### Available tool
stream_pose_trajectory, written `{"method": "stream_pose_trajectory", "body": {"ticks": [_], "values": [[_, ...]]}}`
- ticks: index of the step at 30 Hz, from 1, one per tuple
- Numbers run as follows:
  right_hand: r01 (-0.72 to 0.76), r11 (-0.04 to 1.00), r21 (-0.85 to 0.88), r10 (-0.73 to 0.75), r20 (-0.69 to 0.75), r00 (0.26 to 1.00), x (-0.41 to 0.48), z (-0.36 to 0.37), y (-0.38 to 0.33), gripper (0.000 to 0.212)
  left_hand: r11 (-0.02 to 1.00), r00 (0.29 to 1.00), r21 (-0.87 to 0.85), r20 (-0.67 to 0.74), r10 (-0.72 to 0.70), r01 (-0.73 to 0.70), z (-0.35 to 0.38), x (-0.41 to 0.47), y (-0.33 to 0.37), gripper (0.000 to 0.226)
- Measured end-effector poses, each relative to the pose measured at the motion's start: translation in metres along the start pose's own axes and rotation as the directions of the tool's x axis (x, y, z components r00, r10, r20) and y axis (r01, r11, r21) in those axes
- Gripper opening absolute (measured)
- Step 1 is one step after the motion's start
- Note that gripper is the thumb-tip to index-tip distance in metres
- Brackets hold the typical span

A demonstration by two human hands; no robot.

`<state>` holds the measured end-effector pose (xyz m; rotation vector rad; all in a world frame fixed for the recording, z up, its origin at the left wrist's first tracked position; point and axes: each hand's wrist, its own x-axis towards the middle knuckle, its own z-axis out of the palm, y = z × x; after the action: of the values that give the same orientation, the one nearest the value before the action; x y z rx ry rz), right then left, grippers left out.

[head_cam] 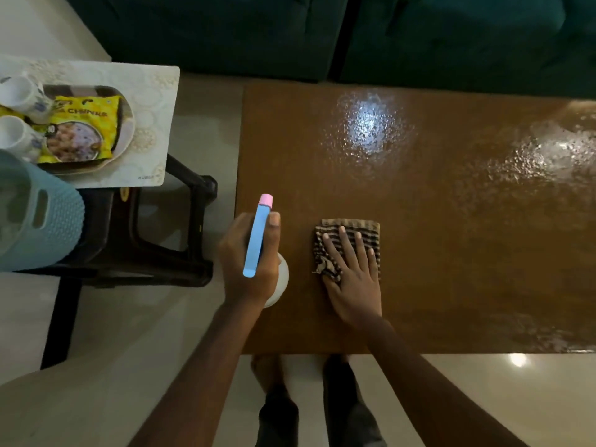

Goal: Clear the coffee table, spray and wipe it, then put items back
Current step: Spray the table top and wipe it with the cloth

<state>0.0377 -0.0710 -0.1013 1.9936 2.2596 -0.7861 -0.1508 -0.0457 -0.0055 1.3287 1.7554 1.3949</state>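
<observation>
Coffee-table surface [451, 253], before the person in the head view, is cleared and wet with droplets [367, 124], so the right hand [351, 272] presses the striped cloth [350, 225] flat with spread fingers, while the left hand [238, 262] grips the spray bottle [256, 237] beside it.

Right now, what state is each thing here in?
coffee table: cleared, beaded with spray, mostly unwiped.
striped cloth: folded, flat under the open right hand.
spray bottle: gripped by the left hand at the table's left edge.
snack packet: set aside on a plate.
</observation>
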Motion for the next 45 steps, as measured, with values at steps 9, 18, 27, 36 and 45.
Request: {"method": "stream_pose_trajectory", "body": {"ticks": [9, 18, 27, 36, 45], "values": [[-0.011, 0.999, -0.034, 0.011, 0.004, 1.0, -0.061, 0.035, -0.017, 0.066, 0.997, 0.997, -0.02, 0.011, 0.078, -0.078, -0.014, -0.051, -0.013, 0.056], [0.092, 0.989, -0.118, -0.091, 0.016, 0.996, -0.091, 0.049, -0.013, 0.077, 0.987, 0.987, 0.062, 0.081, 0.142, -0.147, -0.024, -0.084, -0.022, 0.025], [-0.022, 0.998, -0.051, 0.026, 0.086, 0.996, -0.113, 0.045, -0.033, 0.083, 0.979, 0.959, 0.165, 0.276, 0.067, -0.116, -0.043, -0.098, -0.027, 0.058], [-0.04, 0.97, 0.24, 0.05, -0.036, 0.998, -0.146, -0.028, -0.049, 0.062, 0.983, 0.946, 0.165, 0.324, 0.018, -0.075, -0.088, -0.124, 0.026, 0.079], [0.11, 0.973, 0.201, -0.071, -0.193, 0.979, -0.171, -0.127, -0.086, 0.07, 0.897, 0.961, 0.378, 0.233, 0.148, -0.23, -0.113, -0.12, 0.13, 0.064]]}}
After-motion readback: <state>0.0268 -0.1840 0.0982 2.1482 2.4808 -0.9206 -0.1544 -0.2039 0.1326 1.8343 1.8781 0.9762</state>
